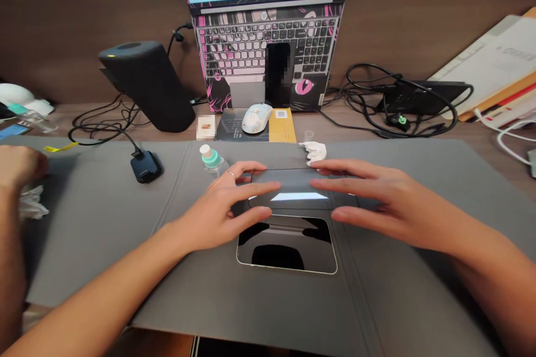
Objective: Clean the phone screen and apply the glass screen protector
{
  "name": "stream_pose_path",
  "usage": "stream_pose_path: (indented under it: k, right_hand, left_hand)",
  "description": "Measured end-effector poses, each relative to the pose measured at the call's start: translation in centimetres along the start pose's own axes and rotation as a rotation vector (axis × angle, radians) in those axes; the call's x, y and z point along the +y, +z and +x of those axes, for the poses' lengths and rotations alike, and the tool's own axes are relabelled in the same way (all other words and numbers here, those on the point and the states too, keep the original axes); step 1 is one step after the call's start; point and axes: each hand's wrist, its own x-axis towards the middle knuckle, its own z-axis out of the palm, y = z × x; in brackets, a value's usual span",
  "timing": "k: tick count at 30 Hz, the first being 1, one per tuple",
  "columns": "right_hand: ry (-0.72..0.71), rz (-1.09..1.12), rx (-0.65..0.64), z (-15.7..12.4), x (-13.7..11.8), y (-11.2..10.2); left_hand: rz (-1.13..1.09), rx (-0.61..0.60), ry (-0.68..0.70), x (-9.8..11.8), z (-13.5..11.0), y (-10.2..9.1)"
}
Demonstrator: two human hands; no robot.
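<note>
A clear screen protector with a thin black border lies crosswise between my two hands, a bright reflection across it. My left hand grips its left part, thumb at the near edge and another finger at the far edge, with the index finger stretched over the sheet. In the same way my right hand has hold of the right part. Just nearer to me, a phone with a dark screen and pale frame rests on the grey mat. My left thumb overlaps its upper left corner in view.
Beyond the hands are a small spray bottle, a crumpled white tissue and a mouse. An open laptop with a dark phone on it stands behind. Another person's hand is at far left. Cables lie at right.
</note>
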Motion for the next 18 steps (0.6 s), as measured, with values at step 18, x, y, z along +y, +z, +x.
stream_pose_path:
  k: [18]
  right_hand:
    - [0.325,0.493,0.012,1.6,-1.5,1.5]
  left_hand:
    - [-0.164,0.169,0.097,1.1,0.8,0.1]
